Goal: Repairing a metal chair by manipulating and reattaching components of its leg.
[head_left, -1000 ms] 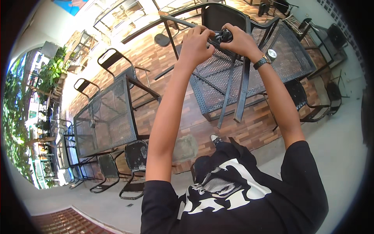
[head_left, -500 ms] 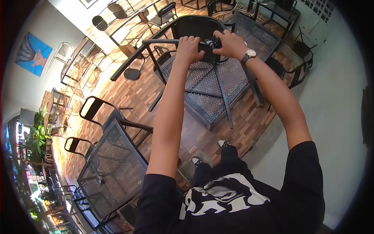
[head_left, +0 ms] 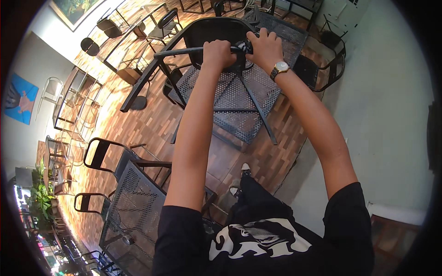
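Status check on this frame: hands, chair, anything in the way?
Left hand closed on dark chair frame. Right hand just beside it, grip unclear. Mesh table showing behind frame.

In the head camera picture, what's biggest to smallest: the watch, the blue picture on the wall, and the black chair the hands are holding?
1. Black chair
2. Blue picture
3. Watch, smallest even though it's nearer than the picture

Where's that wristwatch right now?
In the head view, the wristwatch is above and right of centre, worn just below the right hand, near the black chair.
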A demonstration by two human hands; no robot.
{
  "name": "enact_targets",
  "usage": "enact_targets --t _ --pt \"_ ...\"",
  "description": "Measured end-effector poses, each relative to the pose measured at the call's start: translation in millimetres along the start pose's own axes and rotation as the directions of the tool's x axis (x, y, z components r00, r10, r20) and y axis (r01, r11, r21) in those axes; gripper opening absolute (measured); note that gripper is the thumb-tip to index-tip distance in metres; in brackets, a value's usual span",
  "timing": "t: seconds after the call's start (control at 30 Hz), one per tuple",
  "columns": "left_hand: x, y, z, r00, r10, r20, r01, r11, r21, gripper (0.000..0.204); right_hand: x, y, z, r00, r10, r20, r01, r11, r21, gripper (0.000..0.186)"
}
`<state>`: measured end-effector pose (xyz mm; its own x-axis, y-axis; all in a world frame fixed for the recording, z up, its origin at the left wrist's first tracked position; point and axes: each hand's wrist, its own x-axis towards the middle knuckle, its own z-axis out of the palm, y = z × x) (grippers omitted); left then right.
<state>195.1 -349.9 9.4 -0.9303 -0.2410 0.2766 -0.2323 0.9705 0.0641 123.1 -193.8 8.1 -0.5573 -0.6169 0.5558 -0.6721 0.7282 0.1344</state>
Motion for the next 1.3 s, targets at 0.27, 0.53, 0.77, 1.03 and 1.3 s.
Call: enact_targets --t 0.27,0.53,0.77,1.03,1.3 --pt "18 -43 -34 0.930 0.002 0.367 -0.026 0.998 0.060 0.050 -2 -4 -8 0.998 0.030 -0.059 -0.029 1.000 0.012 0.060" --pt "20 -44 -27 0.954 0.062 0.294 -0.062 0.998 -0.010 0.050 -5 3 -5 0.989 0.071 -0.133 -0.049 0.986 0.161 0.061" --pt "19 -48 -18 0.969 0.042 0.245 -0.046 0.999 0.013 0.037 -6 17 -23 0.998 -0.035 0.051 0.020 0.963 0.270 0.065" --pt "22 -47 -18 0.957 0.172 0.233 -0.164 0.985 -0.053 0.035 -14 31 -48 0.821 0.555 -0.134 -0.412 0.738 0.535 0.063" --pt "19 -55 -15 0.939 0.324 0.114 -0.300 0.935 -0.188 0.043 -19 -38 -9 0.815 0.569 0.104 -0.578 0.788 0.213 0.050"
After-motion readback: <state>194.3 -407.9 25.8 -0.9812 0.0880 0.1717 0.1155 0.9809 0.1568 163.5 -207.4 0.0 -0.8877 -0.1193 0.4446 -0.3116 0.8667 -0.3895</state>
